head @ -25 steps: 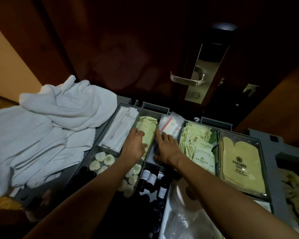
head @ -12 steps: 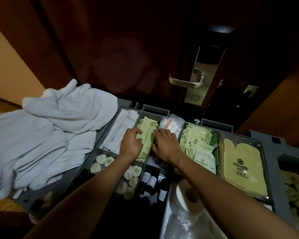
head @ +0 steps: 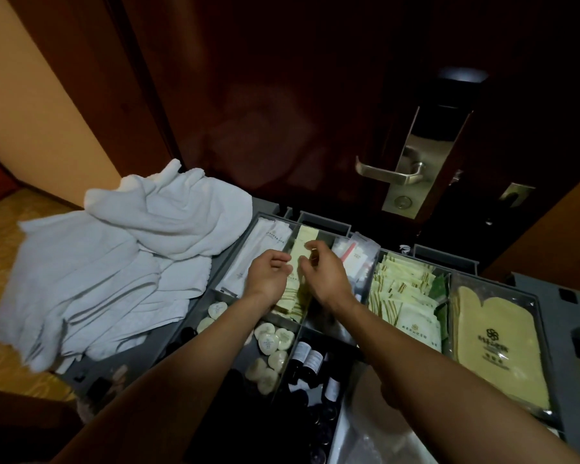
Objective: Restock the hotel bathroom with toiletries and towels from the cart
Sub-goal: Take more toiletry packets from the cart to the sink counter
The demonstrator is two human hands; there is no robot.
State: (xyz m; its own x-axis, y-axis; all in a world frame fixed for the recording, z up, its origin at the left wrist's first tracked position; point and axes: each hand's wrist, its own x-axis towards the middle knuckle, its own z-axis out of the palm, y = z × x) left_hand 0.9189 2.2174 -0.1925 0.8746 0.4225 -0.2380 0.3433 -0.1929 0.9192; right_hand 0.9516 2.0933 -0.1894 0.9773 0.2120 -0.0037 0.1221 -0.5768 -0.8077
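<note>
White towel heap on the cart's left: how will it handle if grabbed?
Likely floppy: the white towel heap lies crumpled in soft folds, so it should sag from any grip. Layers look loose, so lifting the top towel may drag others. Its left edge seems to overhang the cart, so a push might slide it off.

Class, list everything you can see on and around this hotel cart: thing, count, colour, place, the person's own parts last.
Towels: heap, white, left on cart.
Long sachets: stack, white, rear-left compartment.
Packets: stack, pale green, beneath grips.
Clear bags: several, transparent, right of packets.
Sachets: many, green-white, further right.
Mitt pack: one, yellow, far-right compartment.
Soaps: roughly ten, white, front left.
Bottles: several, dark, front centre.
Door handle: one, silver, behind cart.
Left grip, right grip: two, bare, over packets; hold unclear.
</note>
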